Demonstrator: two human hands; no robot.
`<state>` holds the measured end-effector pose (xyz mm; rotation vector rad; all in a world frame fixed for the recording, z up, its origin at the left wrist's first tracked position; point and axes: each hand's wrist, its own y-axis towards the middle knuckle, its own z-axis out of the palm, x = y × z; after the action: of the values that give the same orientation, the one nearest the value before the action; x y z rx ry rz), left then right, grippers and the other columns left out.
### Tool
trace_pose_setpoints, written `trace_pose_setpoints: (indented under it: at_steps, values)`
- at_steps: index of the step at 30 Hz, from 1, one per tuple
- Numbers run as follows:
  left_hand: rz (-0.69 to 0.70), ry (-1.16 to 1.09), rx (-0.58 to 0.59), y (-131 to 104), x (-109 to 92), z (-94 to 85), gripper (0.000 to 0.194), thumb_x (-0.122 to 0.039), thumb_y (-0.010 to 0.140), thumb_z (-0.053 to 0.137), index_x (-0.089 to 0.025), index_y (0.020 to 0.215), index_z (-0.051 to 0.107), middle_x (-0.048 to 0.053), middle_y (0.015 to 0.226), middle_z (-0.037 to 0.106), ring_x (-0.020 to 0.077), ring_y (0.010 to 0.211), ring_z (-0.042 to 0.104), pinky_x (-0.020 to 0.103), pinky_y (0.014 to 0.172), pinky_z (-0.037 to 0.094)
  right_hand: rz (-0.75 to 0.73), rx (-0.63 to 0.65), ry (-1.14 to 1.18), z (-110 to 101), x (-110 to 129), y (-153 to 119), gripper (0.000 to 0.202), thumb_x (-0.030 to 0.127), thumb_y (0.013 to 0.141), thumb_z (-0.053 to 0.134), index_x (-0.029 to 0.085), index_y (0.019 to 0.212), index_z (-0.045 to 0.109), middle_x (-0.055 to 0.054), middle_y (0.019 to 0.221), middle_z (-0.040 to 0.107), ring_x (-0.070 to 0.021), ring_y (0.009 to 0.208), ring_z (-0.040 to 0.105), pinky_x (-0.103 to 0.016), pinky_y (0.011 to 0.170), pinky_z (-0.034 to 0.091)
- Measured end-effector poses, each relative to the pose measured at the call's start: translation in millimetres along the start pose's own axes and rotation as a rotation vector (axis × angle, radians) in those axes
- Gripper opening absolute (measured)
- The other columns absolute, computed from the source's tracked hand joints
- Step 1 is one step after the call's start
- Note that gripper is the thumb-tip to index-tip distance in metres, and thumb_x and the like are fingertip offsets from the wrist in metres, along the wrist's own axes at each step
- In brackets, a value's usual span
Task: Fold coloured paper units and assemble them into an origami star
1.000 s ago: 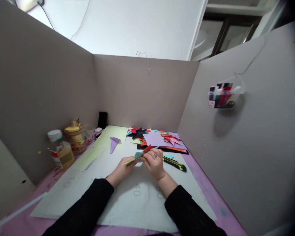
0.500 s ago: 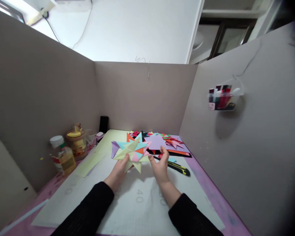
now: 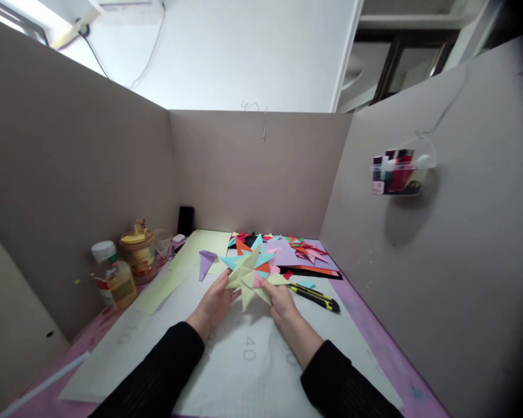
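Observation:
A many-pointed origami star (image 3: 247, 273) in pale yellow, light blue, orange and pink is held up over the board, between both hands. My right hand (image 3: 281, 303) pinches its lower right side, thumb on the front face. My left hand (image 3: 214, 303) grips the star's left edge, with some fingertips showing beneath it and the others hidden behind. Left of the star lies a folded purple paper piece (image 3: 206, 264). To the right, a yellow and black utility knife (image 3: 316, 298) rests on the white board (image 3: 226, 371).
Purple sheets (image 3: 283, 253) and folded red and pink paper pieces (image 3: 311, 251) lie at the back right. Along the left stand a bottle of amber liquid (image 3: 119, 284), a brown tub (image 3: 139, 255) and a dark phone (image 3: 185, 220). A small container (image 3: 398, 174) hangs on the right wall.
The star has shifted right and turned, uncovering the purple piece at left. My right hand, apart from the star before, now closes on its right side.

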<state>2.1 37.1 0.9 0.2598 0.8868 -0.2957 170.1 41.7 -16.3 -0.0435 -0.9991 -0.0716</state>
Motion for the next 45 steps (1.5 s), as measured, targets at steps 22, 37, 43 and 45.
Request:
trace_pose_setpoints:
  at_steps: [22, 37, 43, 45]
  values:
    - [0.279, 0.928, 0.045, 2, 7, -14.0, 0.034, -0.042, 0.084, 0.058, -0.017, 0.104, 0.072, 0.006, 0.087, 0.073, 0.0237, 0.080, 0.064, 0.035, 0.079, 0.049, -1.141, 0.060, -0.998, -10, 27, -16, 0.024, 0.017, 0.085, 0.055, 0.022, 0.107, 0.059, -0.007, 0.097, 0.064, -0.0221, 0.094, 0.056, -0.041, 0.085, 0.046]
    - [0.324, 0.905, 0.095, 1, 4, -8.4, 0.029, -0.035, 0.084, 0.058, -0.018, 0.103, 0.072, 0.007, 0.104, 0.072, 0.0259, 0.096, 0.064, 0.036, 0.088, 0.047, -1.096, 0.243, -0.952, -7, 28, -19, 0.014, 0.012, 0.081, 0.056, 0.023, 0.087, 0.063, -0.003, 0.080, 0.066, -0.0200, 0.079, 0.059, -0.036, 0.073, 0.050]
    - [0.333, 0.966, 0.099, 2, 8, -14.6, 0.030, -0.034, 0.086, 0.056, -0.017, 0.105, 0.070, 0.007, 0.103, 0.071, 0.0243, 0.092, 0.064, 0.036, 0.088, 0.047, -1.287, 0.220, -1.131, -10, 30, -19, 0.026, 0.005, 0.079, 0.052, 0.025, 0.086, 0.067, -0.003, 0.087, 0.069, -0.0222, 0.087, 0.054, -0.040, 0.078, 0.048]
    - [0.328, 0.970, 0.092, 2, 7, -14.1, 0.030, -0.035, 0.085, 0.056, -0.017, 0.104, 0.071, 0.007, 0.101, 0.072, 0.0242, 0.091, 0.064, 0.036, 0.087, 0.047, -1.307, 0.224, -1.167, -12, 29, -20, 0.026, 0.006, 0.080, 0.053, 0.026, 0.088, 0.067, -0.003, 0.093, 0.070, -0.0221, 0.089, 0.054, -0.041, 0.080, 0.048]
